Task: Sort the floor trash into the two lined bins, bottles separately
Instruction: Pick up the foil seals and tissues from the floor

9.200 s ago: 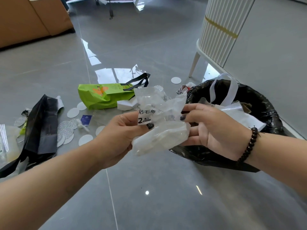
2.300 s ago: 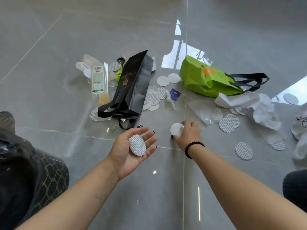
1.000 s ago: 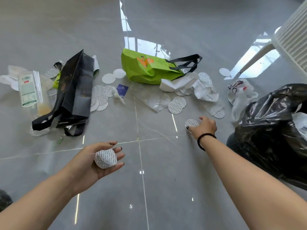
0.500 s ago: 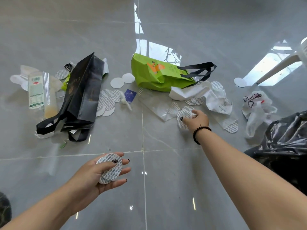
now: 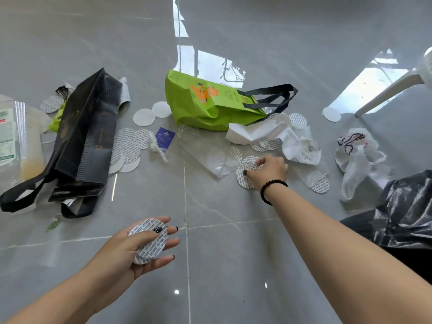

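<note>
Left hand (image 5: 138,247): palm up, thumb pressed down on a small stack of round printed seals (image 5: 150,242), the fingers loosely curved beneath; at least two discs show, exact count not clear.

Right hand (image 5: 271,169): reached out to the floor, fingers curled and pinching printed discs (image 5: 245,175) beside a clear plastic bag (image 5: 208,153); two or three overlap there. A dark bead bracelet (image 5: 271,190) circles the wrist.

Floor (image 5: 233,265), grey glossy tile:
- Green tote (image 5: 210,101), one, lying on its side, black handles.
- Black tote (image 5: 86,136), one, lying flat.
- Plain white discs (image 5: 152,113), two, between the totes; a third (image 5: 331,114) by a white furniture leg (image 5: 388,93).
- Printed discs in a heap (image 5: 129,146), several, touching the black tote; two more (image 5: 319,182) right of the hand.
- Crumpled white paper (image 5: 278,134), one.
- White plastic bag (image 5: 357,160), one.
- Bottle (image 5: 14,141), one, clear, at the left edge.
- Black-lined bin (image 5: 406,213), one, at the right edge.
</note>
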The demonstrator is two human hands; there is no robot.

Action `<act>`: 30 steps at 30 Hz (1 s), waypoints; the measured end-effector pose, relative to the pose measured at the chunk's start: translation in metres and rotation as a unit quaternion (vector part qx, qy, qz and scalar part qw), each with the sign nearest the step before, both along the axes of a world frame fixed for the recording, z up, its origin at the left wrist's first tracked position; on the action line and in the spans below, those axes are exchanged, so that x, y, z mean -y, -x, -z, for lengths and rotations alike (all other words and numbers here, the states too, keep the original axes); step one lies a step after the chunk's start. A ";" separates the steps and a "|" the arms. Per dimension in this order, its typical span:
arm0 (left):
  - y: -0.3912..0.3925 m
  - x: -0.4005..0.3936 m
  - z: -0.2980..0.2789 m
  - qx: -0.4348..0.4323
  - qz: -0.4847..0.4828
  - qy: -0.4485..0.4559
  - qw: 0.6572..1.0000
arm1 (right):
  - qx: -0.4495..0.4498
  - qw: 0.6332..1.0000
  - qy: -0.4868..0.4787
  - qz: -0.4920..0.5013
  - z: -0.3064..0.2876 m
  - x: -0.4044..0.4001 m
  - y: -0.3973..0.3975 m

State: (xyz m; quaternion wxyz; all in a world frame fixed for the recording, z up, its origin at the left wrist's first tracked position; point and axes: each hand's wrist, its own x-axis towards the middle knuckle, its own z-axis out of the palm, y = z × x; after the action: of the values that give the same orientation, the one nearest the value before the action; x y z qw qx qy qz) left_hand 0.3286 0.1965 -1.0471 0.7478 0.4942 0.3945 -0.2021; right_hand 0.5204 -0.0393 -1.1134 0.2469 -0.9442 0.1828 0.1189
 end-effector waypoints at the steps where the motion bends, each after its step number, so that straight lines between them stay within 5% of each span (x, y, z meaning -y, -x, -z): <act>1: -0.002 0.000 0.001 0.001 -0.002 0.001 1.000 | 0.000 1.000 0.010 0.009 -0.001 -0.004 -0.001; 13: -0.027 0.020 -0.001 0.048 -0.050 0.071 0.995 | -0.039 0.984 0.088 -0.148 -0.078 -0.012 0.004; 21: -0.041 0.065 -0.048 0.101 0.052 0.056 0.992 | -0.014 0.944 0.135 -0.301 -0.153 -0.015 0.019; 30: -0.039 0.111 -0.113 0.121 0.151 -0.013 0.981 | 0.119 0.965 -0.020 -0.234 -0.311 0.095 0.053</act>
State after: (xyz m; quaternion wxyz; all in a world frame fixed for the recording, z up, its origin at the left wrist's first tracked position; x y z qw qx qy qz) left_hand 0.3680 0.0851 -0.9343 0.7447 0.5784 0.2247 -0.2459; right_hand 0.4677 -0.1343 -0.8025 0.2510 -0.9629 -0.0761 0.0639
